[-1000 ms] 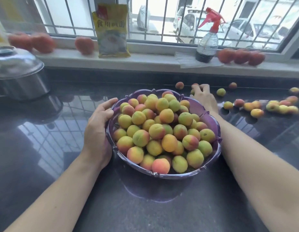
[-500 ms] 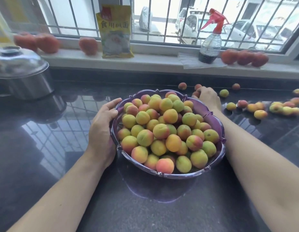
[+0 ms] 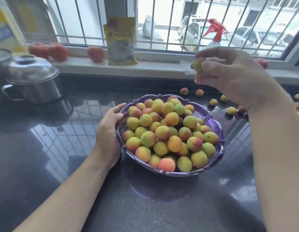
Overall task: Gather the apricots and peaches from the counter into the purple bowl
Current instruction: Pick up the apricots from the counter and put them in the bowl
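Fingers point(image 3: 117, 110) of the left hand point(image 3: 107, 137) curl loosely over the near-left rim of the purple bowl point(image 3: 220, 129), thumb against the outside wall, steadying it on the dark counter point(image 3: 45, 164). At the far left a steel pot point(image 3: 35, 81) with its domed lid stands on that counter, and behind it a yellow bottle point(image 3: 4, 32) shows at the frame edge. Along the windowsill point(image 3: 155, 67) lie three reddish peaches point(image 3: 48, 51), then a yellow packet point(image 3: 121, 41) propped against the window bars. The bowl sits in the middle of the counter, heaped with apricots point(image 3: 170, 131) — yellow, green and red-blushed — up to and above its rim. Above and to the right of the bowl, the right hand point(image 3: 232, 76) is raised in the air, its thumb and fingertips pinching one small green-and-red apricot point(image 3: 197, 64); the hand is blurred, so the exact finger count on the fruit is unclear. Behind it a spray bottle point(image 3: 216, 33) with a red trigger stands on the sill. More loose apricots point(image 3: 213, 102) lie scattered on the counter beyond the bowl's far-right side, trailing off to the right edge — some partly hidden by the right forearm.
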### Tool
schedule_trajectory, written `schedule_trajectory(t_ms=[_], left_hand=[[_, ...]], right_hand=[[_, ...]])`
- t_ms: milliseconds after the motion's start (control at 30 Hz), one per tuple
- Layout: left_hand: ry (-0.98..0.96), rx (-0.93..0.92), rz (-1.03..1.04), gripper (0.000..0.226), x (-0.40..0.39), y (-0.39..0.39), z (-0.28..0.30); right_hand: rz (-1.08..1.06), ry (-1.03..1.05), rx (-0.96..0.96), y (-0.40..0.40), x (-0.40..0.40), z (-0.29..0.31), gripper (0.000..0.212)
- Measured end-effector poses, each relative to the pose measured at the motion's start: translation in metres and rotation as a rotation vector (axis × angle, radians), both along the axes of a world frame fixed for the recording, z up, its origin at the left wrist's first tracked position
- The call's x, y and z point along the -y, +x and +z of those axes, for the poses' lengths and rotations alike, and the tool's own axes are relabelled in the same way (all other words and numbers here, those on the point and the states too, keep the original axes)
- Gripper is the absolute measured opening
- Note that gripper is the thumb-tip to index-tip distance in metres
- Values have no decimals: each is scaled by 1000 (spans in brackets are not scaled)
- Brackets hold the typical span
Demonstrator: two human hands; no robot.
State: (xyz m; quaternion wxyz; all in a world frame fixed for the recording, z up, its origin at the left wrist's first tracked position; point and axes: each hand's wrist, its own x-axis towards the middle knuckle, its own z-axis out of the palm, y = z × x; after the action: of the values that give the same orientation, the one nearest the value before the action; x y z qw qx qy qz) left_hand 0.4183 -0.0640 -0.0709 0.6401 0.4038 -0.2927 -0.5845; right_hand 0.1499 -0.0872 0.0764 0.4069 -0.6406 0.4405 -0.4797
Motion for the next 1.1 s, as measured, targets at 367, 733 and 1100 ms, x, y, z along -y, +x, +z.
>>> schedule_trajectory(t_ms=[367,733,1100], left_hand=[[13,24,-9,31,4,3,-3],[15,32,2,35,3,3,-4],[26,20,5,32,5,3,-5]], right_hand=[[193,182,-119,32,-7,-3,25],[149,-91,-979,71,-21,-16,21],[69,-204,-1213,80,-23,-24,21]])
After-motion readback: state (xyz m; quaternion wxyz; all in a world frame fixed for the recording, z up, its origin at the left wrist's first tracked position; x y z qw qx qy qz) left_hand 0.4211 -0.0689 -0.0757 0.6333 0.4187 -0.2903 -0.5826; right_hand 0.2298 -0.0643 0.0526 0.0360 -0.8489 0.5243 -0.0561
